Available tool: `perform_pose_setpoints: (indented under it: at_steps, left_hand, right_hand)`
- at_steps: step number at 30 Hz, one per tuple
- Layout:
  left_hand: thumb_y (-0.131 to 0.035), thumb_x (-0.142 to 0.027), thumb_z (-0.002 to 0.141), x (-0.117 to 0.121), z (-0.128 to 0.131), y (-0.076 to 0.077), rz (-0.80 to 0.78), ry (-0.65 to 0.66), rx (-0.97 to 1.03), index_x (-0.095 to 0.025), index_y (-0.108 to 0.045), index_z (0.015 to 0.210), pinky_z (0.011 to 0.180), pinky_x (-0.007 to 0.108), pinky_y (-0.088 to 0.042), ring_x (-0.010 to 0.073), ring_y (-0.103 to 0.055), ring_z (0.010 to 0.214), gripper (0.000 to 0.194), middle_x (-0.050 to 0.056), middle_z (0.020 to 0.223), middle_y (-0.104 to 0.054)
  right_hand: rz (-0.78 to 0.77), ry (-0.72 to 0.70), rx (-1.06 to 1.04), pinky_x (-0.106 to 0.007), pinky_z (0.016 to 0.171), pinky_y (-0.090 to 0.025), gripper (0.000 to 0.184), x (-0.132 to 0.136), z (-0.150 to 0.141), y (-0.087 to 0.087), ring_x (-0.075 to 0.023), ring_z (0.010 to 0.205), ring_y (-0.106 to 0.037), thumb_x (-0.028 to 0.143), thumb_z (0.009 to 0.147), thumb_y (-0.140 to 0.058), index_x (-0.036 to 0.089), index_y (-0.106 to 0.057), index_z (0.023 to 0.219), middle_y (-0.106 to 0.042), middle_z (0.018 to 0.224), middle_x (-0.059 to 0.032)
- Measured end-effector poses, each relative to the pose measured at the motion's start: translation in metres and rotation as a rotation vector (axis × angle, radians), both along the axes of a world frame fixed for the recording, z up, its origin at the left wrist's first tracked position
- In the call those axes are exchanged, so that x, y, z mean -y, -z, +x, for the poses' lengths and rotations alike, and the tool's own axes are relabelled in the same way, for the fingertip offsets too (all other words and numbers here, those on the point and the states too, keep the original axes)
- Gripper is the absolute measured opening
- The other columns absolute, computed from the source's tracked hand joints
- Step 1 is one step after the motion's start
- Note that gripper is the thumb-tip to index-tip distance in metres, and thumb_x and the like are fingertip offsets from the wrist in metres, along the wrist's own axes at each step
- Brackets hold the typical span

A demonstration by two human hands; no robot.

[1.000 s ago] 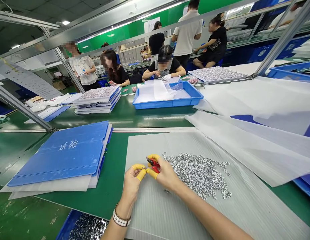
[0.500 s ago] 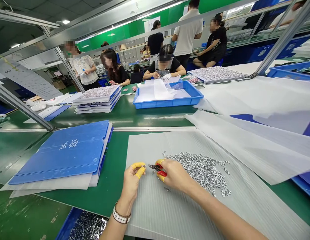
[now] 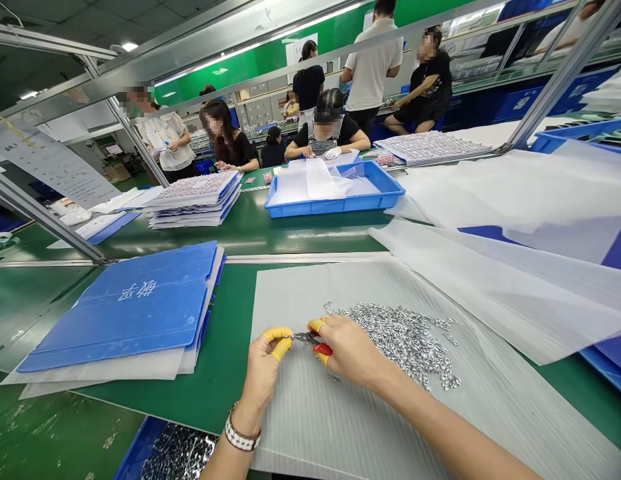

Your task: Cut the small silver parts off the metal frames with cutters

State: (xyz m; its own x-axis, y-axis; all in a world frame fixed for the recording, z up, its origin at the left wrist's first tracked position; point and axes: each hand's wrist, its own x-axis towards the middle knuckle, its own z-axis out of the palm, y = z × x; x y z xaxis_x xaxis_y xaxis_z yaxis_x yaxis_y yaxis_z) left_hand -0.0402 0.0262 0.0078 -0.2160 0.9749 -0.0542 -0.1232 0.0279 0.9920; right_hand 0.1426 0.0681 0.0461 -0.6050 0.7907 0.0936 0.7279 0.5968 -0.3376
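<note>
My left hand wears yellow finger cots and pinches a tiny metal part between thumb and finger. My right hand, also with yellow cots, grips small red-handled snips. Their metal jaws point left and reach the tiny part at my left fingertips. Just right of my right hand lies a loose pile of small silver metal parts. The pile rests on a translucent corrugated plastic sheet, with a few stray pieces near my right hand.
A green workbench carries stacked blue folders to my left and white translucent sheets to my right. A blue bin of metal parts sits below. Beyond, a blue tray and stacked sheets stand near co-workers.
The snips have come back left toward my left fingertips after moving apart from them half a second ago. My left hand has barely moved.
</note>
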Motion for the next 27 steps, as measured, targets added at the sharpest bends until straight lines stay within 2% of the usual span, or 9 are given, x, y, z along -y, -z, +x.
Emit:
perform_pose_setpoints:
  at_steps: [9,14,21,27]
  left_hand:
    - [-0.073,-0.028,0.071,0.0,-0.004,0.002,0.047,0.041,-0.083,-0.019,-0.073,0.084,0.076,0.029,-0.05,0.0168,-0.062,0.079,0.015,0.004,0.084,-0.07]
    - [-0.071,-0.026,0.073,0.002,-0.006,0.003,0.053,0.06,-0.1,-0.02,-0.073,0.084,0.075,0.027,-0.049,0.0158,-0.061,0.078,0.013,0.003,0.084,-0.069]
    - [-0.074,-0.026,0.069,0.002,-0.002,0.003,-0.006,0.043,-0.009,-0.019,-0.074,0.082,0.071,0.025,-0.049,0.0133,-0.06,0.071,0.015,0.003,0.08,-0.071]
    - [-0.076,-0.028,0.065,0.001,0.005,-0.003,-0.08,0.028,0.061,-0.016,-0.073,0.081,0.066,0.026,-0.049,0.0144,-0.061,0.07,0.02,0.006,0.078,-0.072]
  right_hand:
    - [-0.019,-0.018,0.029,-0.028,0.065,-0.035,0.024,-0.001,0.0,-0.002,-0.0196,0.075,-0.056,0.017,0.075,-0.056,0.018,-0.062,0.098,-0.065,0.082,-0.0063]
    - [0.02,-0.017,0.07,-0.029,0.067,-0.034,0.023,0.001,0.0,-0.001,-0.0206,0.077,-0.056,0.016,0.076,-0.055,0.018,-0.061,0.098,-0.065,0.083,-0.0062]
    - [0.001,-0.001,0.08,-0.028,0.063,-0.033,0.019,0.002,0.001,0.003,-0.0198,0.075,-0.058,0.016,0.078,-0.055,0.019,-0.061,0.095,-0.065,0.08,-0.0054]
    - [-0.046,0.088,0.069,-0.027,0.06,-0.033,0.02,-0.002,0.008,0.004,-0.02,0.077,-0.06,0.018,0.078,-0.054,0.019,-0.061,0.096,-0.066,0.08,-0.0054]
